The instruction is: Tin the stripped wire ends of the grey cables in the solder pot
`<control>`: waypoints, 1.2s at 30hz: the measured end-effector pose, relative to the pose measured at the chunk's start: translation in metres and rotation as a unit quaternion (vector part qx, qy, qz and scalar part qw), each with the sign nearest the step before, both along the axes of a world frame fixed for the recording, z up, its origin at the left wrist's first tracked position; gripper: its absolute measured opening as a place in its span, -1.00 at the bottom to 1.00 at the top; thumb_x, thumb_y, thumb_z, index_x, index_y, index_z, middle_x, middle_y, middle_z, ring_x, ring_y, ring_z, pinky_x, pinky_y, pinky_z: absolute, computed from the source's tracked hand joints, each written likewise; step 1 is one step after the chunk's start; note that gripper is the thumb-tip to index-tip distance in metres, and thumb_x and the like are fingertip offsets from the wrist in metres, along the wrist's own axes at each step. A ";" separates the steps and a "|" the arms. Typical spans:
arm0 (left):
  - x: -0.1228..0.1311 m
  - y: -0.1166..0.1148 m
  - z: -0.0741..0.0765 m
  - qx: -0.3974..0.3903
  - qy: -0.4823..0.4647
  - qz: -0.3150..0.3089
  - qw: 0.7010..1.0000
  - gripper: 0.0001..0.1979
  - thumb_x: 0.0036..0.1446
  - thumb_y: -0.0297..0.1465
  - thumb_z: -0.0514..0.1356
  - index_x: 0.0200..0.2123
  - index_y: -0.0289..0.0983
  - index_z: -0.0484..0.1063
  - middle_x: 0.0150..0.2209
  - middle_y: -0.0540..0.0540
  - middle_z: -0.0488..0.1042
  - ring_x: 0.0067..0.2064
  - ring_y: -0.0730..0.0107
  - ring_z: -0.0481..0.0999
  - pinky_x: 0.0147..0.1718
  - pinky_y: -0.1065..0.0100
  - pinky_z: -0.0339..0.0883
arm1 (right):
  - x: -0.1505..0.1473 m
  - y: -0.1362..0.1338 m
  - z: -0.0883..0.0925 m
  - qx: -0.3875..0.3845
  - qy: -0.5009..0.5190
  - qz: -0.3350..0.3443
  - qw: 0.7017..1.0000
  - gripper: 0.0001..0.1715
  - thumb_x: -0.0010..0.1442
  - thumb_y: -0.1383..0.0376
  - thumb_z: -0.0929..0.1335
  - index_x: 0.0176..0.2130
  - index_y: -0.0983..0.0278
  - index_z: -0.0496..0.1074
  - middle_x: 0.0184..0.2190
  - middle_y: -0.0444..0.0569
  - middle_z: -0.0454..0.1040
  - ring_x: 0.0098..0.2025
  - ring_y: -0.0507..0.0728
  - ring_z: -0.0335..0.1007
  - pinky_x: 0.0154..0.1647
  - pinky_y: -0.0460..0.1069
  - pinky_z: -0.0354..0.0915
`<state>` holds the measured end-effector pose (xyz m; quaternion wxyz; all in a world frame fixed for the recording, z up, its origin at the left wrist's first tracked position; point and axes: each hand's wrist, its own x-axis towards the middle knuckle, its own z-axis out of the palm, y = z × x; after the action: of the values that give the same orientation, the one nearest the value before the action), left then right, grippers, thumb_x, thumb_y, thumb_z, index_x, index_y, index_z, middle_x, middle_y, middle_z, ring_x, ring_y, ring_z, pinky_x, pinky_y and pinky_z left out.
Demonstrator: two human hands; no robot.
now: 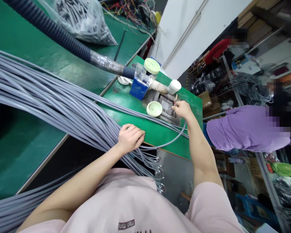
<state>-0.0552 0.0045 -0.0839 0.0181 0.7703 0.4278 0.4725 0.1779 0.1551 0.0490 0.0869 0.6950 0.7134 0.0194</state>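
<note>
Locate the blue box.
In the head view, the blue box sits on the green bench at the end of the dark corrugated hose, beyond the right hand.

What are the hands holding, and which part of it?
The right hand pinches a cable end near its tip. The left hand isn't clearly gripping; it rests on top of the gray cables.

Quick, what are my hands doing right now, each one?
Left hand: open, resting on the gray cable bundle.
Right hand: closed, fingers pinching a thin wire end, too small to see clearly.
</note>
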 end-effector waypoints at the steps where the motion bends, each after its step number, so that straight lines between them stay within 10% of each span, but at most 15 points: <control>1: 0.000 0.000 0.000 0.000 -0.001 0.000 1.000 -0.91 0.13 -0.42 0.16 -0.29 -0.18 0.46 -0.40 0.02 0.57 -0.31 0.39 0.51 -0.11 0.18 0.22 | -0.001 0.005 -0.002 -0.008 -0.010 -0.006 1.000 -0.72 0.17 0.20 0.30 -0.29 0.32 0.53 -0.26 0.09 0.55 -0.18 0.21 0.45 -0.26 -0.04 0.23; 36: -0.001 0.001 0.000 0.057 0.001 0.012 0.998 -0.91 0.10 -0.45 0.18 -0.28 -0.22 0.43 -0.40 0.03 0.56 -0.34 0.41 0.49 -0.12 0.23 0.22 | -0.023 0.037 -0.025 -0.058 -0.111 -0.025 0.992 -0.57 0.14 0.34 0.30 -0.01 0.44 0.45 -0.02 0.34 0.47 0.02 0.39 0.43 -0.06 0.12 0.36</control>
<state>-0.0557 0.0054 -0.0837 -0.0322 0.7656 0.4092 0.4953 0.1547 0.1920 0.0241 0.2061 0.6998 0.6820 0.0526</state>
